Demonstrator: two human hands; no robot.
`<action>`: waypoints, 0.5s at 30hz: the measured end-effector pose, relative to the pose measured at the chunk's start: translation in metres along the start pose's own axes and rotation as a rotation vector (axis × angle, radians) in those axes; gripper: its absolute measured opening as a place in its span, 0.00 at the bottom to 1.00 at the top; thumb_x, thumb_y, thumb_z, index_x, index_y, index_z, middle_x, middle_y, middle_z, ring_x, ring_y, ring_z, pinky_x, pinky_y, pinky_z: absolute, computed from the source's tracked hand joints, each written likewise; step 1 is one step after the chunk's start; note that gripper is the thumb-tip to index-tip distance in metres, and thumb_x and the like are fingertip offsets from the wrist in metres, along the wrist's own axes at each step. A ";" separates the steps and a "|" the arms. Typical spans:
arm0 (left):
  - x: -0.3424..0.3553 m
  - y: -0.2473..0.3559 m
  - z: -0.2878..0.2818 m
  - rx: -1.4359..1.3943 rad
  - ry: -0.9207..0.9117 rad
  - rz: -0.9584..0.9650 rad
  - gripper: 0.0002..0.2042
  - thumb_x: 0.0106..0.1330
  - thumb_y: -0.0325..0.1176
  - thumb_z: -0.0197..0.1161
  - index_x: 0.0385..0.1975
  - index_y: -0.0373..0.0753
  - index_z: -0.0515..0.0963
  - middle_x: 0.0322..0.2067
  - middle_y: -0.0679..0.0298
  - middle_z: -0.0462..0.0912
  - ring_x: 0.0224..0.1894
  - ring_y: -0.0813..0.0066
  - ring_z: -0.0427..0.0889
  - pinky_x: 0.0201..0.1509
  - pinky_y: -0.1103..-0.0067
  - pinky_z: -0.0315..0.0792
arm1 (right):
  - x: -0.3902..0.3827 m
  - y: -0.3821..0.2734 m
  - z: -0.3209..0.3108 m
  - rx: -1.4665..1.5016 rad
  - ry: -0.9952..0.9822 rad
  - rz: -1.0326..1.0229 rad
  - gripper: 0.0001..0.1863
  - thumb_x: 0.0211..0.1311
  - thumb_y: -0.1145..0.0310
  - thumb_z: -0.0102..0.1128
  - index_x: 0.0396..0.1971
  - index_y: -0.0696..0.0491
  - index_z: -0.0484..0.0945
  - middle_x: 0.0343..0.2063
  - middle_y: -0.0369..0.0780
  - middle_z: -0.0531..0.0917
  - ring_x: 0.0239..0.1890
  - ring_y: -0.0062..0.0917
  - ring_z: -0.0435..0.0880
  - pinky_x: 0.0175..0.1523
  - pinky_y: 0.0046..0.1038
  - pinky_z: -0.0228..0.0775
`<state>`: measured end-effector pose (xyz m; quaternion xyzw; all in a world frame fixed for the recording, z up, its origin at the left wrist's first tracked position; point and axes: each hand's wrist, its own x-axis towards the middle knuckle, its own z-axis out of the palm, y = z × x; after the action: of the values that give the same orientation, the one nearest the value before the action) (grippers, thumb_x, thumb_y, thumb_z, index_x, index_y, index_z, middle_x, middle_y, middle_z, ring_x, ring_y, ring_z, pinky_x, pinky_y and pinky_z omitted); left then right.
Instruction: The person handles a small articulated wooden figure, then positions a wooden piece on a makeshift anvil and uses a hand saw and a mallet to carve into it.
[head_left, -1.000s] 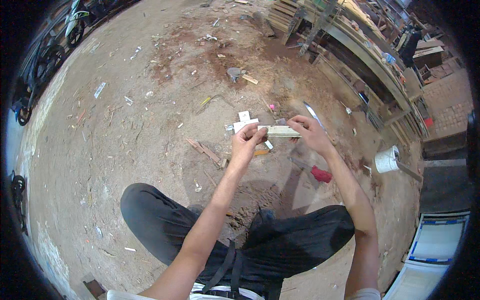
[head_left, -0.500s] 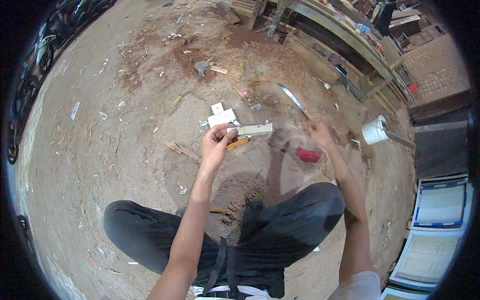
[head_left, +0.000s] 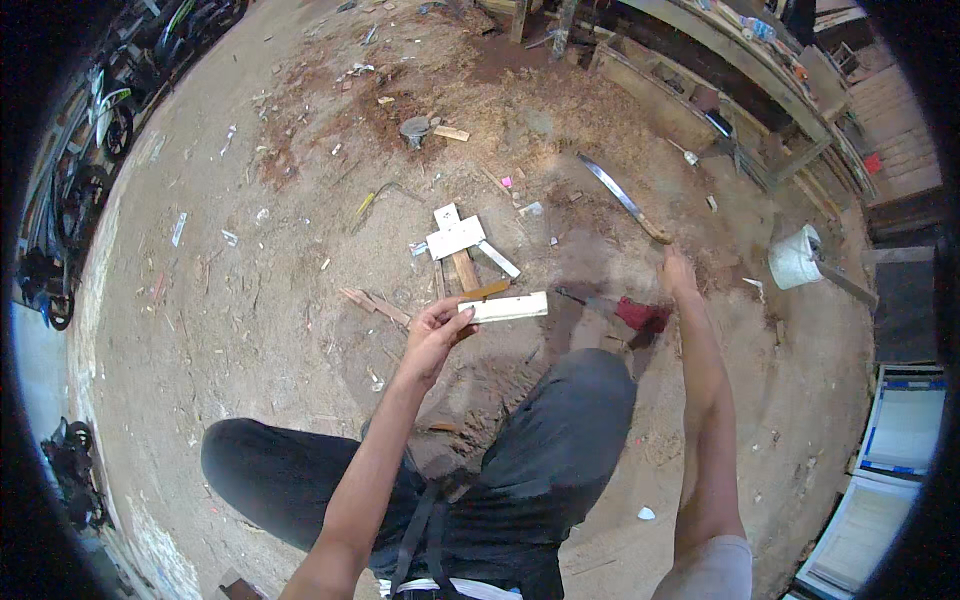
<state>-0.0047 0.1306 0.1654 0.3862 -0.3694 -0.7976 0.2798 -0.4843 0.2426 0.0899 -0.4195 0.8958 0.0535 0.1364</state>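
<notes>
My left hand (head_left: pixel 438 328) holds a short pale wooden strip (head_left: pixel 505 307) by its left end, level above the sandy ground. My right hand (head_left: pixel 677 270) is stretched out to the right and grips the handle of a long curved blade (head_left: pixel 615 191) that points up and to the left. A red-handled tool (head_left: pixel 640 314) lies on the ground between my hands, just beyond my dark-trousered knee. Small white boards (head_left: pixel 457 236) and an orange-brown wood piece (head_left: pixel 466 270) lie just beyond the strip.
Wood scraps (head_left: pixel 375 303) and litter are scattered over the dirt. A white roll (head_left: pixel 795 257) on a post stands at the right. A wooden bench (head_left: pixel 720 60) runs along the top right. Motorbikes (head_left: pixel 100 110) are parked at the left. White panels (head_left: pixel 900 430) lie at the lower right.
My right hand left the strip, swung out to the right and took hold of the long blade. My left hand kept the strip, now alone.
</notes>
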 end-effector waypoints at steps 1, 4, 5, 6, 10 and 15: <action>-0.001 -0.003 -0.004 0.006 0.038 -0.017 0.11 0.64 0.28 0.59 0.45 0.33 0.75 0.37 0.63 0.81 0.38 0.78 0.80 0.45 0.81 0.76 | 0.010 -0.002 0.003 -0.003 0.030 -0.033 0.31 0.59 0.63 0.52 0.62 0.56 0.59 0.63 0.51 0.59 0.59 0.45 0.67 0.60 0.42 0.63; -0.005 -0.012 -0.017 0.025 0.097 -0.064 0.11 0.65 0.26 0.58 0.46 0.33 0.74 0.39 0.62 0.80 0.40 0.77 0.80 0.46 0.80 0.76 | 0.052 0.013 0.024 0.022 0.096 0.002 0.33 0.58 0.67 0.51 0.64 0.58 0.54 0.65 0.50 0.57 0.61 0.44 0.65 0.61 0.42 0.63; -0.005 -0.018 -0.023 0.020 0.123 -0.060 0.12 0.64 0.26 0.58 0.46 0.33 0.73 0.40 0.62 0.80 0.40 0.76 0.80 0.46 0.80 0.76 | 0.063 0.022 0.033 -0.012 0.158 -0.020 0.33 0.58 0.68 0.49 0.64 0.58 0.53 0.65 0.50 0.57 0.62 0.44 0.64 0.61 0.42 0.63; -0.006 -0.024 -0.028 0.010 0.146 -0.055 0.12 0.64 0.26 0.58 0.47 0.33 0.73 0.40 0.62 0.80 0.40 0.76 0.80 0.46 0.80 0.76 | 0.074 0.033 0.042 -0.051 0.221 -0.040 0.33 0.58 0.70 0.48 0.65 0.58 0.52 0.65 0.50 0.56 0.62 0.44 0.63 0.61 0.42 0.62; -0.028 -0.024 -0.048 0.027 0.336 -0.066 0.13 0.64 0.26 0.59 0.47 0.33 0.72 0.39 0.63 0.79 0.40 0.77 0.79 0.47 0.79 0.75 | 0.071 0.002 0.049 0.112 0.185 0.001 0.30 0.58 0.74 0.46 0.63 0.57 0.55 0.62 0.48 0.61 0.63 0.41 0.62 0.64 0.40 0.60; -0.036 -0.040 -0.046 0.023 0.410 -0.098 0.12 0.63 0.24 0.60 0.46 0.34 0.72 0.36 0.65 0.78 0.37 0.78 0.79 0.46 0.79 0.75 | 0.071 0.002 0.045 -0.077 0.305 -0.016 0.23 0.56 0.73 0.52 0.54 0.56 0.65 0.50 0.43 0.71 0.56 0.36 0.68 0.59 0.42 0.63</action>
<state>0.0467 0.1624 0.1285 0.5611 -0.2946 -0.7108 0.3052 -0.5203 0.2007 0.0259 -0.4349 0.9001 0.0227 -0.0169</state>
